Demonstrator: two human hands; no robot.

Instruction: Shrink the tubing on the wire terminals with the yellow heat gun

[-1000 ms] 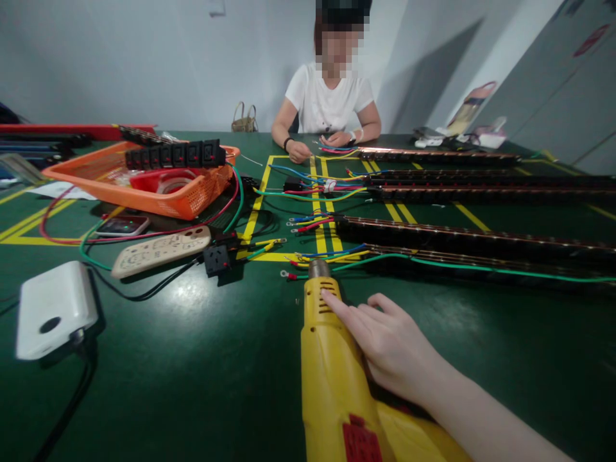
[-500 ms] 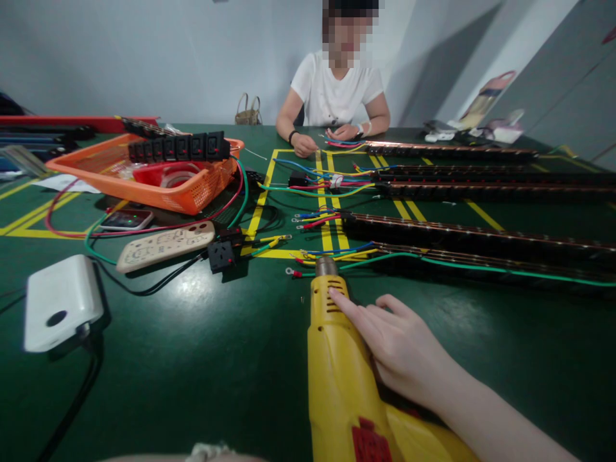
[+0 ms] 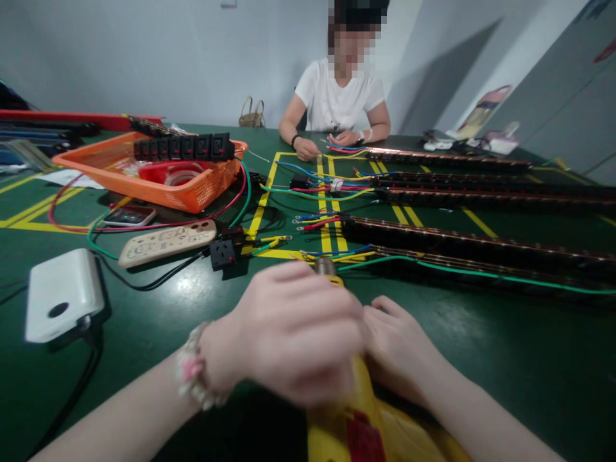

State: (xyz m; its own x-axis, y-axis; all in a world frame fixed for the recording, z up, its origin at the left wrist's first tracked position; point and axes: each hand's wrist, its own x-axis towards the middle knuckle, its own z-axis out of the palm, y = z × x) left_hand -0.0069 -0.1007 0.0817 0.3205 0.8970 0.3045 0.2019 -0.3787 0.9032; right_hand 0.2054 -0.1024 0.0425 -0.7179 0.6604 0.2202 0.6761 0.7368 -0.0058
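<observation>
Covering heat gun | left hand palm-down, blurred | right hand flat alongside

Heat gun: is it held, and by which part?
Left hand covers the barrel of the yellow heat gun behind the nozzle; right hand lies against its right side. Motion blur hides whether either grip is closed.

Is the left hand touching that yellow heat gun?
Cannot tell. In the head view the blurred left hand covers the barrel of the yellow heat gun, so neither contact nor a gap shows.
</observation>
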